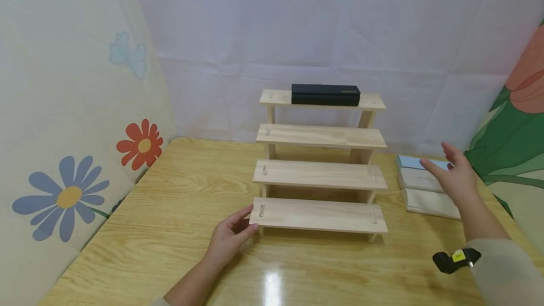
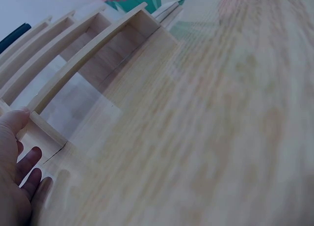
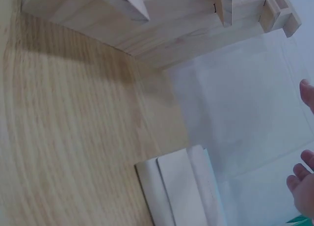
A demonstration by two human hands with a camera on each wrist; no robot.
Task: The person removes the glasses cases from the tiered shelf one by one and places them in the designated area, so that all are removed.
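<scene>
A four-tier stepped shelf of pale wood stands on the table. My left hand holds the left end of its lowest tier, the thumb near the front corner; in the left wrist view, the thumb touches the tier's corner. A black oblong case lies on the top tier. Over at the right, my right hand hovers with spread fingers and nothing in them. Below it lies a row of flat oblong things, one light blue, one whitish and one cream, partly hidden by that hand.
The wood-grain table extends left and in front of the shelf. A white cloth hangs behind it. Flower-printed panels flank the table on both sides. A black device is strapped on the right sleeve.
</scene>
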